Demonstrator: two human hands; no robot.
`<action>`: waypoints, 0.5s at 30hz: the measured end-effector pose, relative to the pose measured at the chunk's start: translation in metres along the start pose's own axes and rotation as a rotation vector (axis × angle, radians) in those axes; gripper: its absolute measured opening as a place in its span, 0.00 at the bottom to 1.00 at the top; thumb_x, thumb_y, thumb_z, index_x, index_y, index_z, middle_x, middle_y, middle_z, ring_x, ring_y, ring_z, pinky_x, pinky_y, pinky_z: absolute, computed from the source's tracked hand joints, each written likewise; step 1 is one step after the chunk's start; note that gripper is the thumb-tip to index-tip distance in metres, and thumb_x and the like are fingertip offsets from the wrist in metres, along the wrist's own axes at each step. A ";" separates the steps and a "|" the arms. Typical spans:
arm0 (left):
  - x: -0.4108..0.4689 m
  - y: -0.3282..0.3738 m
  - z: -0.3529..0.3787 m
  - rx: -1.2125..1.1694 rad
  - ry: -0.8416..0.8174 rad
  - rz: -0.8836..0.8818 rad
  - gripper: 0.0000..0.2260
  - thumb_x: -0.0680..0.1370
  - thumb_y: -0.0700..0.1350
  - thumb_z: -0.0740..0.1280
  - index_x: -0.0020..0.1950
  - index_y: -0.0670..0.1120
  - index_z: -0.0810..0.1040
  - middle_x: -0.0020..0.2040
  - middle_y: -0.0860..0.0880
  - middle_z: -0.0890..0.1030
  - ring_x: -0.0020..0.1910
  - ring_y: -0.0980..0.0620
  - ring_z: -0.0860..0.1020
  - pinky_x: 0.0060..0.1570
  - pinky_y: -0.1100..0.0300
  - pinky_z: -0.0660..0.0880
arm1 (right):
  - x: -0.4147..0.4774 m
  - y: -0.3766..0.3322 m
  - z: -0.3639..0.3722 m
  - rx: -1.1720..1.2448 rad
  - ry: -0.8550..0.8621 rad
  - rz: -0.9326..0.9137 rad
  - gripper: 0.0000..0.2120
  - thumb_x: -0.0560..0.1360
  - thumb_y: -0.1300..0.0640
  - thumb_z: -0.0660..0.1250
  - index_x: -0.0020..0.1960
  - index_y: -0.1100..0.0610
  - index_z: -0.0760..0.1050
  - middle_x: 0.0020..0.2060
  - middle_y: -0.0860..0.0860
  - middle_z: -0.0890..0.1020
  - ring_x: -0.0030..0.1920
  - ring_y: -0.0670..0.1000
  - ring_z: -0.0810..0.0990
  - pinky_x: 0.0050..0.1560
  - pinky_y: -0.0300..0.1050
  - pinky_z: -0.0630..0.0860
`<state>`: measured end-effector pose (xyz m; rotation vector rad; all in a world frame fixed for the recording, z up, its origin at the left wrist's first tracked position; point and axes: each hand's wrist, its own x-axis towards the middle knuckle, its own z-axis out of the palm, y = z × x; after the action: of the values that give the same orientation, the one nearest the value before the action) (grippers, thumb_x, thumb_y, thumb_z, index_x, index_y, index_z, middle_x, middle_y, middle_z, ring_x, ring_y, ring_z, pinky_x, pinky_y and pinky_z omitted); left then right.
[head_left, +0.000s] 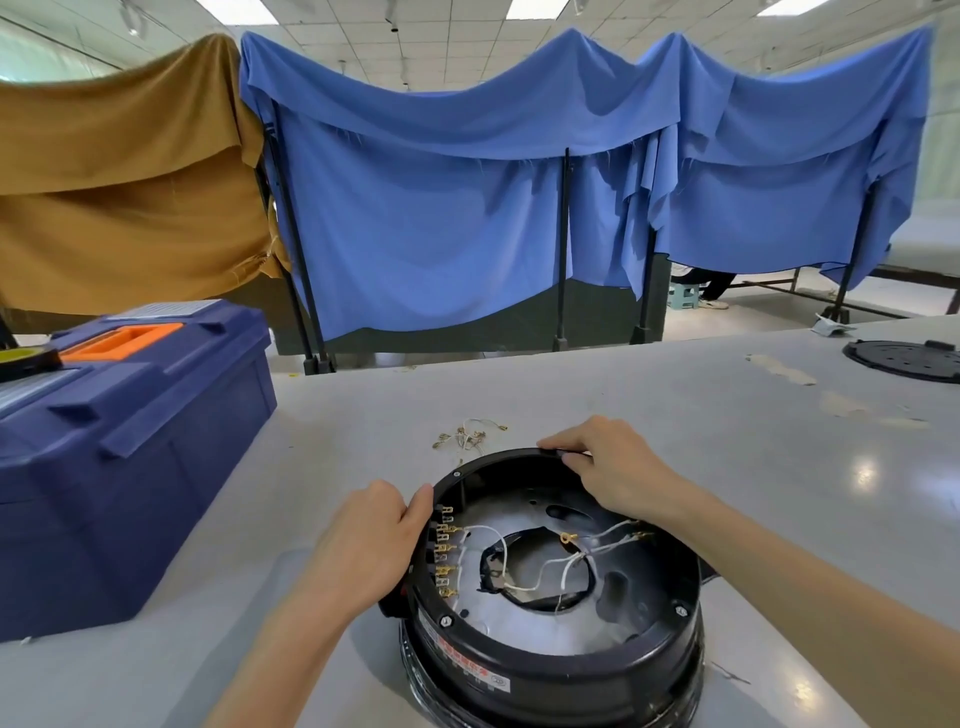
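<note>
A round black appliance body (550, 670) lies upside down on the grey table (675, 415), its bottom open. Inside I see white wires (566, 564), brass terminals along the left wall and a dark central opening. My left hand (363, 545) grips the left rim, thumb at the edge and fingers down the outer wall. My right hand (613, 467) holds the far rim, fingers curled over the black edge.
A dark blue toolbox (130, 452) with an orange handle stands at the left. Loose wires with terminals (467, 436) lie just beyond the appliance. A black round base plate (906, 358) sits at the far right. Blue and brown cloths hang behind the table.
</note>
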<state>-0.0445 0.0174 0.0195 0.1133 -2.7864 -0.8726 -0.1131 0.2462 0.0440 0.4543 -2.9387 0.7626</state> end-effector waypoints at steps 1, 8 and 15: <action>0.000 0.000 0.000 0.007 -0.006 0.003 0.25 0.82 0.53 0.58 0.30 0.49 0.52 0.21 0.53 0.52 0.22 0.52 0.52 0.24 0.58 0.53 | 0.001 0.001 0.001 -0.003 0.004 0.001 0.17 0.81 0.63 0.60 0.65 0.51 0.78 0.63 0.51 0.80 0.64 0.56 0.76 0.65 0.51 0.72; 0.010 0.005 -0.007 0.245 0.005 0.007 0.28 0.80 0.63 0.55 0.29 0.46 0.55 0.22 0.51 0.59 0.23 0.49 0.59 0.27 0.57 0.59 | 0.004 0.004 0.006 0.019 0.035 0.009 0.18 0.81 0.64 0.60 0.65 0.50 0.79 0.63 0.52 0.80 0.63 0.58 0.76 0.63 0.52 0.74; 0.034 0.002 -0.007 0.372 0.176 0.037 0.23 0.75 0.69 0.59 0.35 0.50 0.69 0.32 0.56 0.73 0.34 0.53 0.73 0.31 0.59 0.65 | 0.009 -0.002 0.009 0.068 0.054 0.057 0.17 0.79 0.63 0.61 0.63 0.49 0.79 0.61 0.54 0.81 0.61 0.58 0.77 0.62 0.52 0.74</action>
<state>-0.0763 0.0107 0.0326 0.1870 -2.7385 -0.3097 -0.1215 0.2380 0.0385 0.3499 -2.8950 0.8688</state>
